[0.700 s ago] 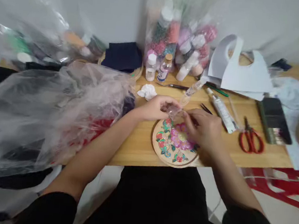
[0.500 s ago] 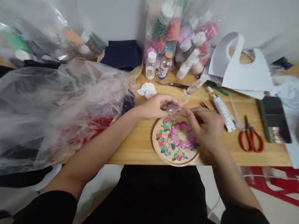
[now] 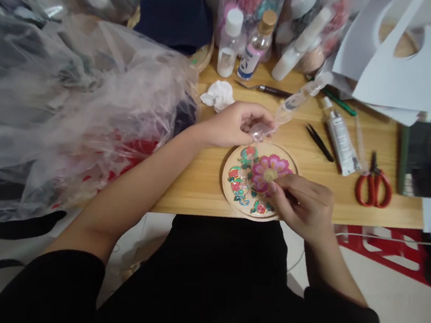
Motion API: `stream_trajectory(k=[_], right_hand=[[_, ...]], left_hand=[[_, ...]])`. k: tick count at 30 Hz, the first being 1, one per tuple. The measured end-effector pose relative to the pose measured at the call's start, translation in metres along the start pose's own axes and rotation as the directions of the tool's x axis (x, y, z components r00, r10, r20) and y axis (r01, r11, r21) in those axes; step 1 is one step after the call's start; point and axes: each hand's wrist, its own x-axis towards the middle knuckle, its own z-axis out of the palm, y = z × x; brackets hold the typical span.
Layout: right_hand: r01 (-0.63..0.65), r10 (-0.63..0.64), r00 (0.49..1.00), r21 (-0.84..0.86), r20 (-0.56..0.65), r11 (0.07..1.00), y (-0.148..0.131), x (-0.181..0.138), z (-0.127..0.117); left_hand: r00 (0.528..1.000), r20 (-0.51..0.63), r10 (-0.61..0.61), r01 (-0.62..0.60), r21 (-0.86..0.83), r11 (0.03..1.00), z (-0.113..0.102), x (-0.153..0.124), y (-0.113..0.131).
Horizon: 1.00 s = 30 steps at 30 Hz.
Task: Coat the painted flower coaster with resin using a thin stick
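Note:
My left hand (image 3: 238, 125) is closed on a small clear plastic piece (image 3: 259, 131), held just above the far rim of a round wooden plaque (image 3: 227, 191). A pink-purple flower (image 3: 277, 164) with a yellowish centre sits on the plaque, among smaller red and green fruit and leaf motifs. Over that flower my right hand (image 3: 305, 202) is pinched, fingertips at its centre. Whatever those fingers hold is too small or hidden to make out. The hand covers the plaque's right side.
Black tweezers (image 3: 319, 142), a white tube (image 3: 341, 139), red-handled pliers (image 3: 373, 186) and a phone (image 3: 418, 159) lie to the right. Crumpled tissue (image 3: 218, 96), a clear bottle (image 3: 297, 100) and a dark-handled tool (image 3: 267, 90) lie behind. Sheer plastic (image 3: 130, 96) fills the left.
My right hand has moved away from beside my left hand, down to the flower's centre. The left hand still holds the clear plastic piece. The view has tilted downward.

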Motion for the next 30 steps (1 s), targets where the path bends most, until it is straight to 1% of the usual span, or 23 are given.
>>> stream_trajectory(k=[3,7,14,20,23,27,30], right_hand=[[0.002,-0.001,0.999,-0.008,0.034,1.0,-0.0009,-0.0024,0.0038],[0.034,-0.032,0.998,-0.032,0.058,0.999,-0.0006,-0.0011,0.0056],[0.033,-0.026,0.995,-0.068,0.095,0.997,0.002,-0.0027,0.0074],[0.024,-0.019,0.995,-0.049,0.099,0.998,0.0012,-0.0028,0.0086],[0.027,-0.022,0.995,-0.051,0.097,0.998,0.001,-0.0019,0.0084],[0.034,-0.029,0.996,-0.055,0.087,0.998,0.0013,-0.0005,0.0091],[0.035,-0.03,0.996,-0.057,0.088,0.998,0.0014,-0.0002,0.0096]], left_hand=[[1.0,-0.012,-0.019,0.019,0.006,1.0,0.0008,0.0,0.002],[0.999,0.006,-0.032,0.032,0.02,0.999,0.0014,0.0004,0.0023],[0.998,-0.013,-0.057,0.058,0.08,0.995,0.0026,0.0009,0.0031],[0.998,-0.026,-0.049,0.051,0.074,0.996,0.0047,-0.0004,0.0074],[0.998,-0.011,-0.054,0.054,0.069,0.996,0.0042,-0.0007,0.0083],[0.997,-0.011,-0.073,0.074,0.044,0.996,0.0022,0.0,0.006],[0.998,-0.004,-0.065,0.065,0.034,0.997,0.0007,0.0007,0.0031]])
